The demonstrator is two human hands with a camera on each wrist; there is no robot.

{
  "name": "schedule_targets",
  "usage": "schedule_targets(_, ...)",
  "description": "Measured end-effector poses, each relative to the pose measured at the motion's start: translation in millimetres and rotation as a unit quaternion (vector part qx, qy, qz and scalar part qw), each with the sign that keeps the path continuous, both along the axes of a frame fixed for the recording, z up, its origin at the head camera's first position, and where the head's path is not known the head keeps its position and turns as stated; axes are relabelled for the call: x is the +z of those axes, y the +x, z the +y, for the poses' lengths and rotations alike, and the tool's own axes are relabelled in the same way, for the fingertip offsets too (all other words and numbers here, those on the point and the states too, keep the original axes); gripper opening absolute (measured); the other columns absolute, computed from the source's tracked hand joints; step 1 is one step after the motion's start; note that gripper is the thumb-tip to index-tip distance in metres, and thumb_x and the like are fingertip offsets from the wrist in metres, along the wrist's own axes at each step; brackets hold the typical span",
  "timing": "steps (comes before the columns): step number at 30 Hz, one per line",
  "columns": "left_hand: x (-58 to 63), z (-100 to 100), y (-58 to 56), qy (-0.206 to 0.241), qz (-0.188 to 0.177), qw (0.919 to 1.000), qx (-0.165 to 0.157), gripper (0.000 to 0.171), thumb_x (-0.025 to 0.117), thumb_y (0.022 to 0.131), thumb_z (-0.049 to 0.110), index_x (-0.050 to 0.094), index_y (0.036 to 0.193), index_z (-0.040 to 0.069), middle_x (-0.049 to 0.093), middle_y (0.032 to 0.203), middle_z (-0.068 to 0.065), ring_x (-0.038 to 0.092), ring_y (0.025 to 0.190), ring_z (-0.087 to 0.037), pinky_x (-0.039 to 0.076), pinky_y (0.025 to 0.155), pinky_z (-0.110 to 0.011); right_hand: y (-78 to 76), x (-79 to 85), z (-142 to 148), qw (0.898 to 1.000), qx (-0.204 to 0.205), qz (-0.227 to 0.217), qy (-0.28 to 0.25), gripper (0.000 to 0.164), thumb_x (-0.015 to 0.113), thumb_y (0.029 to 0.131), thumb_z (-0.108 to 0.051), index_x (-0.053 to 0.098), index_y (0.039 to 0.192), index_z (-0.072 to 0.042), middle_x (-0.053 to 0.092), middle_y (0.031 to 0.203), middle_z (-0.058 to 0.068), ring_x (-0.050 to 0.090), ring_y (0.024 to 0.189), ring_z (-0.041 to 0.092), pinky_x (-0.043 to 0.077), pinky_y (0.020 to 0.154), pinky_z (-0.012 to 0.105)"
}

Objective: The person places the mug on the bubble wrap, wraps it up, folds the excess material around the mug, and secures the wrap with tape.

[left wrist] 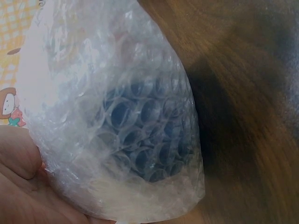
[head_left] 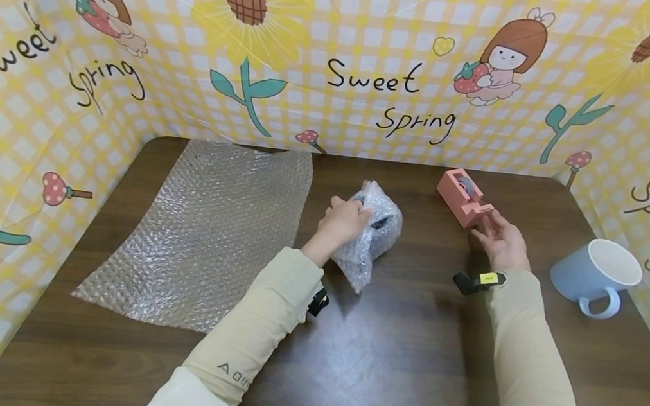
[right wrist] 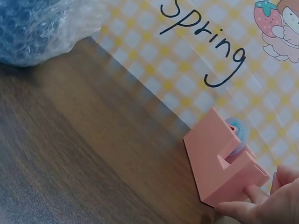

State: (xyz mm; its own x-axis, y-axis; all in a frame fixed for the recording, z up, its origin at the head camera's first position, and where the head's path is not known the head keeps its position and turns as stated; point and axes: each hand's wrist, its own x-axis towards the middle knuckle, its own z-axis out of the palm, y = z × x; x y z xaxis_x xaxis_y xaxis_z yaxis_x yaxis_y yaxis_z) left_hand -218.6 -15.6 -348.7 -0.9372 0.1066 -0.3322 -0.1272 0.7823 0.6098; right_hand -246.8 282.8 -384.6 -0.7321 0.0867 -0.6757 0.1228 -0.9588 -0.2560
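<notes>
My left hand (head_left: 343,223) grips the left side of a bundle of bubble wrap (head_left: 383,234) on the table. Through the plastic in the left wrist view, a dark blue object (left wrist: 145,135) shows; its kind is hard to tell. To the right, a pink tape dispenser (head_left: 458,195) with a roll of clear tape (right wrist: 239,133) stands on the table near the back. My right hand (head_left: 504,241) holds its cutter end, thumb and fingers against the front; the right wrist view shows this hand (right wrist: 271,200) at the lower front corner.
A flat sheet of bubble wrap (head_left: 211,238) covers the left part of the brown table (head_left: 379,375). At the right stands a light blue mug (head_left: 577,273), its handle turned towards me. A yellow checked cloth (head_left: 369,26) rises behind the table and along its sides.
</notes>
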Motion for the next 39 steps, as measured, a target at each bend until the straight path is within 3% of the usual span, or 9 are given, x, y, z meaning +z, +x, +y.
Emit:
schedule_targets(6, 0.6, -0.5, 0.1, 0.002, -0.002, 1.0000, 0.002, 0.038, 0.039, 0.102, 0.039, 0.058, 0.119, 0.011, 0.040, 0.133, -0.022, 0.047, 0.123, -0.039, 0.040, 0.099, -0.053, 1.6, -3.1, 4.3, 0.998, -0.010, 0.012, -0.060, 0.048, 0.054, 0.093, 0.003, 0.047, 0.131, -0.025, 0.061, 0.125, -0.007, 0.040, 0.134, -0.002, 0.005, 0.120, 0.026)
schedule_targets(12, -0.7, 0.1, -0.3, 0.003, -0.003, 1.0000, 0.002, 0.039, 0.039, 0.102, 0.039, 0.058, 0.120, 0.011, 0.039, 0.134, -0.022, 0.047, 0.124, -0.039, 0.040, 0.100, -0.053, 5.1, -10.8, 3.3, 0.994, -0.052, 0.002, -0.095, 0.031, 0.053, 0.094, -0.001, 0.049, 0.119, -0.019, 0.048, 0.136, -0.015, 0.049, 0.127, 0.003, 0.015, 0.120, 0.029)
schedule_targets(17, -0.9, -0.1, -0.8, 0.004, -0.002, 1.0000, 0.000, 0.038, 0.039, 0.102, 0.039, 0.058, 0.119, 0.011, 0.040, 0.134, -0.022, 0.047, 0.123, -0.039, 0.040, 0.100, -0.053, 7.8, -12.0, -0.8, 0.997, -0.046, 0.005, -0.055, 0.025, 0.061, 0.090, -0.002, 0.054, 0.110, -0.016, 0.058, 0.110, -0.005, 0.054, 0.118, 0.004, 0.020, 0.119, 0.028)
schedule_targets(20, -1.4, -0.4, -1.6, 0.004, -0.002, 1.0000, -0.002, 0.039, 0.039, 0.102, 0.039, 0.058, 0.118, 0.010, 0.040, 0.133, -0.022, 0.047, 0.123, -0.039, 0.040, 0.100, -0.054, 8.4, -9.5, -4.1, 1.000, -0.028, 0.005, 0.007, 0.020, 0.066, 0.087, -0.005, 0.062, 0.104, -0.015, 0.062, 0.092, 0.000, 0.053, 0.116, 0.004, 0.020, 0.119, 0.025)
schedule_targets(23, -2.0, -0.2, -2.1, 0.003, -0.002, 1.0000, -0.001, 0.039, 0.038, 0.102, 0.040, 0.058, 0.119, 0.011, 0.040, 0.133, -0.022, 0.047, 0.123, -0.039, 0.040, 0.100, -0.054, 5.7, -10.7, -6.2, 0.996, -0.032, -0.016, 0.084, 0.024, 0.069, 0.085, -0.005, 0.066, 0.107, -0.015, 0.069, 0.076, 0.001, 0.062, 0.101, 0.008, 0.023, 0.117, 0.022)
schedule_targets(26, -3.2, 0.1, -2.5, 0.002, -0.002, 1.0000, 0.000, 0.039, 0.038, 0.102, 0.040, 0.058, 0.121, 0.011, 0.040, 0.133, -0.022, 0.047, 0.123, -0.038, 0.040, 0.100, -0.053, 1.5, -14.4, -8.3, 0.986, -0.043, -0.045, 0.157, 0.045, 0.071, 0.081, -0.002, 0.060, 0.122, -0.015, 0.069, 0.070, 0.002, 0.068, 0.089, 0.010, 0.030, 0.113, 0.020)
schedule_targets(29, -3.9, 0.2, -2.3, 0.001, -0.002, 1.0000, 0.000, 0.039, 0.038, 0.102, 0.040, 0.058, 0.120, 0.012, 0.041, 0.133, -0.022, 0.048, 0.122, -0.038, 0.041, 0.099, -0.053, -0.3, -18.2, -10.1, 0.974, -0.031, -0.057, 0.215, 0.056, 0.073, 0.080, -0.002, 0.051, 0.129, -0.018, 0.064, 0.086, -0.003, 0.064, 0.096, 0.009, 0.034, 0.110, 0.020)
schedule_targets(34, -3.2, 0.4, -1.7, 0.000, 0.000, 1.0000, -0.002, 0.038, 0.038, 0.102, 0.040, 0.058, 0.118, 0.011, 0.041, 0.133, -0.021, 0.048, 0.122, -0.038, 0.041, 0.099, -0.052, -0.9, -22.5, -13.6, 0.940, 0.007, -0.071, 0.334, 0.028, 0.071, 0.083, -0.010, 0.046, 0.096, -0.012, 0.045, 0.097, -0.003, 0.051, 0.100, 0.009, 0.040, 0.102, 0.016)
schedule_targets(39, -2.0, -0.4, -1.6, 0.000, -0.001, 1.0000, -0.001, 0.037, 0.038, 0.102, 0.040, 0.059, 0.114, 0.011, 0.041, 0.132, -0.021, 0.048, 0.122, -0.037, 0.041, 0.098, -0.052, -2.6, -26.3, -14.8, 0.903, 0.023, -0.084, 0.422, 0.027, 0.068, 0.086, -0.016, 0.042, 0.094, -0.013, 0.038, 0.091, -0.004, 0.045, 0.087, 0.008, 0.039, 0.074, 0.016)
